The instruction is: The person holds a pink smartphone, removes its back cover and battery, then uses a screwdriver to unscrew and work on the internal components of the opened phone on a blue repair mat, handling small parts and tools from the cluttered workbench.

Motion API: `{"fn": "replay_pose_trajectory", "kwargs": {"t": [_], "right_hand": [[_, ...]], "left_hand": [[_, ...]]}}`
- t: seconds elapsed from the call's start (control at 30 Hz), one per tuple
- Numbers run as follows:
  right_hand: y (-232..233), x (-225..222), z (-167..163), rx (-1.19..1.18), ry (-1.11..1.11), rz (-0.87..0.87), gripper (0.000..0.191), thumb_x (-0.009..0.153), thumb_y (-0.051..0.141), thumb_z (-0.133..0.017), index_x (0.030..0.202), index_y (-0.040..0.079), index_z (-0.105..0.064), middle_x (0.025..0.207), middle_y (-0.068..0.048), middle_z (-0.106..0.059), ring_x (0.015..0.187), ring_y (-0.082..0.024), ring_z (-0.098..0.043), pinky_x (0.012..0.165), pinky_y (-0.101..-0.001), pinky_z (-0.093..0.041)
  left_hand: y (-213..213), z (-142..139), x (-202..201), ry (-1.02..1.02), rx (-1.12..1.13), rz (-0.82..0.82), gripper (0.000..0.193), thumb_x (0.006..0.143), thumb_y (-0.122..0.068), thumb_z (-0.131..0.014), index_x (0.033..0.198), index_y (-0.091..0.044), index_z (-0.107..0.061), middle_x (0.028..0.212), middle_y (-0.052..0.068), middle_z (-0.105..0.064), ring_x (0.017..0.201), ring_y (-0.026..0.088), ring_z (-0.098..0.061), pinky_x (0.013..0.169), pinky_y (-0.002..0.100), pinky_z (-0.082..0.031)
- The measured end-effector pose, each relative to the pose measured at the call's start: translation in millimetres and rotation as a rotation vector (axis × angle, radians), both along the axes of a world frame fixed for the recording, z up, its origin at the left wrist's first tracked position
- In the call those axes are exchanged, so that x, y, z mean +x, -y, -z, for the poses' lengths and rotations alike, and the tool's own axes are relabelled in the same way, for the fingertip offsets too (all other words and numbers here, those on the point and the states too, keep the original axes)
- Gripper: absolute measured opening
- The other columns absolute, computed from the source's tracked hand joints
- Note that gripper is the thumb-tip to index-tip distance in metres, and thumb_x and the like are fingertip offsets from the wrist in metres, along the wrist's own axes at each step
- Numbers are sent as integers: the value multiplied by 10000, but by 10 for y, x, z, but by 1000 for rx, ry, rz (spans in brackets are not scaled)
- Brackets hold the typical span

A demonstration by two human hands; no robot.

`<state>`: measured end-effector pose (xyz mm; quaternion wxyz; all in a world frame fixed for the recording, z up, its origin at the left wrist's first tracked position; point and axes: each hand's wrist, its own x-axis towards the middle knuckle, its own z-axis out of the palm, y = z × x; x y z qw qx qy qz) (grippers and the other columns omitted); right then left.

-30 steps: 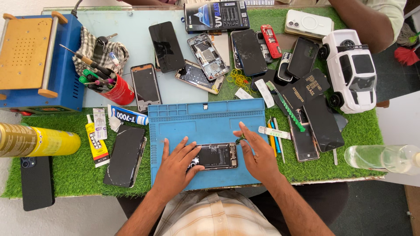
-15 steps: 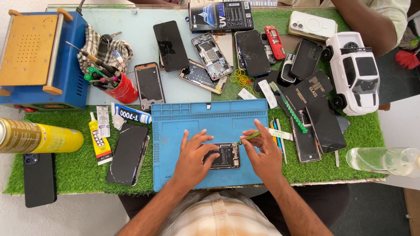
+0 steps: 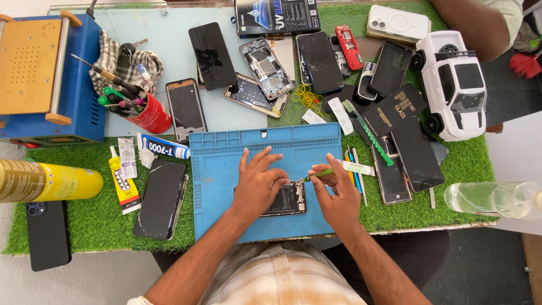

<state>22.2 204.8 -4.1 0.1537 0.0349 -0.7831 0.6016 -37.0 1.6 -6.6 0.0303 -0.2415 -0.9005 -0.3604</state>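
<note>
An opened phone (image 3: pixel 287 199) is pressed flat on the blue mat (image 3: pixel 220 186) by the released left hand (image 3: pixel 257 186); a green-handled tool (image 3: pixel 319 174) is grasped in the right hand (image 3: pixel 337 195).

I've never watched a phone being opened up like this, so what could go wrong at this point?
The green tool in the right hand points at the opened phone; a slip might scratch the exposed parts inside. The left hand alone steadies the phone on the blue mat, so it could shift. Other phones crowd the table, so loose parts could get mixed up.
</note>
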Motion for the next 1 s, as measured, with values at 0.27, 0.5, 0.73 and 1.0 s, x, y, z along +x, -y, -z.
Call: {"fn": "replay_pose_trajectory", "kwargs": {"t": [0.27,0.5,0.73,1.0], "right_hand": [[13,7,80,227,-105,-19,554,955,-66,-691,1457,56,-491,1217,-134,-698,1102,-219,-743,912,-332,-646],[54,-34,-73,327,-119,-70,563,937,-58,-707,1451,52,-502,1193,-144,-722,1084,-255,-755,887,-345,-637],[137,-93,-197,542,-150,-84,451,881,-12,-777,1301,103,-660,1068,-125,-695,970,-295,-722,890,-397,-602],[137,-91,-274,412,-102,-200,476,934,-99,-639,1382,61,-610,1124,-120,-715,999,-266,-728,1058,-441,-542]], "left_hand": [[-57,186,-50,-77,-94,10,80,844,-187,-760,913,-169,-795,1311,54,-654,1390,274,-477,1213,652,-160],[42,138,23,-76,-56,1,205,899,-141,-719,1093,-156,-781,1345,55,-633,1412,267,-477,1229,648,-169],[216,29,360,-53,-26,-1,271,895,-257,-745,1133,-129,-753,1396,109,-592,1433,319,-440,1204,688,-135],[250,39,439,-35,-34,44,369,841,-366,-779,1135,-144,-749,1429,118,-572,1450,327,-405,1203,692,-129]]}}
